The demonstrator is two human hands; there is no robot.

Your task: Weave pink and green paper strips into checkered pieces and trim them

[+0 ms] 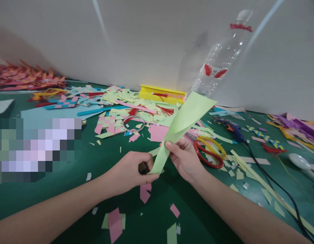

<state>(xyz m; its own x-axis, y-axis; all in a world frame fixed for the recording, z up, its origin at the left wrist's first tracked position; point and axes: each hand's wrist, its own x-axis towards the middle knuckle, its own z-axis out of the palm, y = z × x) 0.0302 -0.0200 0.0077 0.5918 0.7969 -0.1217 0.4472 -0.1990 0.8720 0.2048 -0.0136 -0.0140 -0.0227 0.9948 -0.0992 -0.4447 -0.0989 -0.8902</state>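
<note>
A light green paper strip [181,120] is held between both hands, narrow at its lower end and wide and curled at its upper right end. My left hand [134,169] pinches the lower end between thumb and fingers. Farther up the strip, my right hand [183,157] grips its edge, thumb on the near face and fingers behind. Just behind the right hand lie scissors [211,150] with red and yellow handles. A pink sheet [157,133] and a clear tape roll [133,123] rest beyond the hands.
A plastic bottle [218,64] leans by the wall. A blue glue gun [232,130] with a black cable [271,183] lies right, near a white spoon [298,162]. Paper scraps [118,96], a yellow tray [146,93] and red folded paper [24,76] line the back of the green table [83,203].
</note>
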